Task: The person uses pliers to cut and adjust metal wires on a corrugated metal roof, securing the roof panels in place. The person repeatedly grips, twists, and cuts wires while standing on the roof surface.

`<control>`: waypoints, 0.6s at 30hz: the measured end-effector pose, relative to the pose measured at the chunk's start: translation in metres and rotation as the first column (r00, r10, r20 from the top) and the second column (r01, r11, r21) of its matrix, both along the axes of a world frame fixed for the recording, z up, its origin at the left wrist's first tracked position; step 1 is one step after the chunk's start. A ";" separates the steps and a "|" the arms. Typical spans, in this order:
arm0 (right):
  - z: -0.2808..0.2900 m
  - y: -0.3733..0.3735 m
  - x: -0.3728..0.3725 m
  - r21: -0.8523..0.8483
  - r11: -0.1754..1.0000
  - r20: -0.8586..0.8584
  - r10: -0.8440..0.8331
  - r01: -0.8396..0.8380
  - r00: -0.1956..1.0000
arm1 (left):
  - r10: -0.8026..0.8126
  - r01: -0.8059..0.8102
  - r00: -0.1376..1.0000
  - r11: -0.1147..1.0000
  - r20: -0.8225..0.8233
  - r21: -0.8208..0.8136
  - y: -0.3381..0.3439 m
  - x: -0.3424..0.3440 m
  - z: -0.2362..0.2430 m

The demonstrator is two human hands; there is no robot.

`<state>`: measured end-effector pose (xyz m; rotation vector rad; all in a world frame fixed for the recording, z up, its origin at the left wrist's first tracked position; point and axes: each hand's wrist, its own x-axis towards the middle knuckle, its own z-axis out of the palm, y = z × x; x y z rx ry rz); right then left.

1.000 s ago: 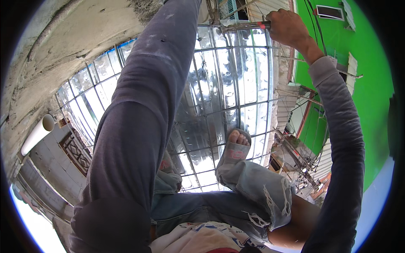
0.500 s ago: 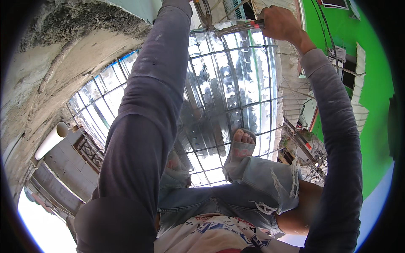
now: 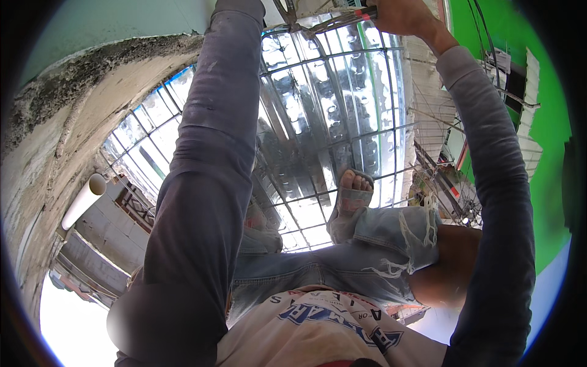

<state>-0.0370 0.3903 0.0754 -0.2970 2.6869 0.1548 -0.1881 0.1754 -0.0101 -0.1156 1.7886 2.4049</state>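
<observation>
My right hand [image 3: 405, 17] is at the upper edge, closed around the end of a slim, dark, rod-like metal piece [image 3: 336, 23] with a red band. Its far end meets a junction of metal bars [image 3: 296, 27]; I cannot tell exactly what kind of tool or bar it is. My left arm [image 3: 220, 110], in a grey sleeve, stretches up past the top of the picture, so that hand is cut off. Beneath lies a grid of thin dark bars [image 3: 333, 55] over shiny silver sheeting [image 3: 299, 92].
My sandalled foot [image 3: 351, 199] rests on the grid, the other partly behind my left arm. A rough concrete wall [image 3: 79, 128] curves along the left, with a white pipe [image 3: 85, 199] below it. At right are a bright green wall [image 3: 550, 202], hanging cables [image 3: 480, 37] and corrugated roofing [image 3: 431, 92].
The view has shifted, and both arms sit higher in the picture. My right hand is now partly cut off by the upper edge, still gripping the rod-like piece.
</observation>
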 end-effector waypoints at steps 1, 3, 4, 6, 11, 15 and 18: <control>0.002 0.000 0.000 -0.006 1.000 -0.011 -0.012 0.011 1.000 | -0.023 0.023 1.000 1.000 0.012 -0.017 -0.003 -0.001 0.002; 0.003 -0.002 -0.001 -0.007 1.000 -0.009 -0.015 0.015 1.000 | -0.061 0.063 0.997 0.997 0.038 -0.046 -0.009 -0.004 0.005; 0.003 -0.004 -0.004 -0.004 1.000 0.001 -0.005 0.005 1.000 | -0.075 0.078 0.996 0.995 0.050 -0.058 -0.014 -0.005 0.008; 0.002 -0.006 -0.001 0.030 0.999 0.000 0.044 -0.044 0.999 | -0.081 0.085 0.995 0.995 0.057 -0.061 -0.015 0.001 0.006; -0.013 0.002 0.005 0.003 1.000 0.034 -0.026 0.026 0.999 | -0.080 0.086 0.992 0.995 0.097 -0.059 0.007 -0.003 -0.003; -0.011 0.001 0.004 -0.006 1.000 0.040 -0.003 0.004 0.999 | -0.034 0.064 0.978 0.988 0.206 -0.139 0.005 -0.004 -0.005; -0.010 0.002 0.004 -0.005 1.000 0.048 0.023 -0.023 0.999 | -0.068 0.095 0.977 0.987 0.200 -0.129 -0.003 -0.006 -0.011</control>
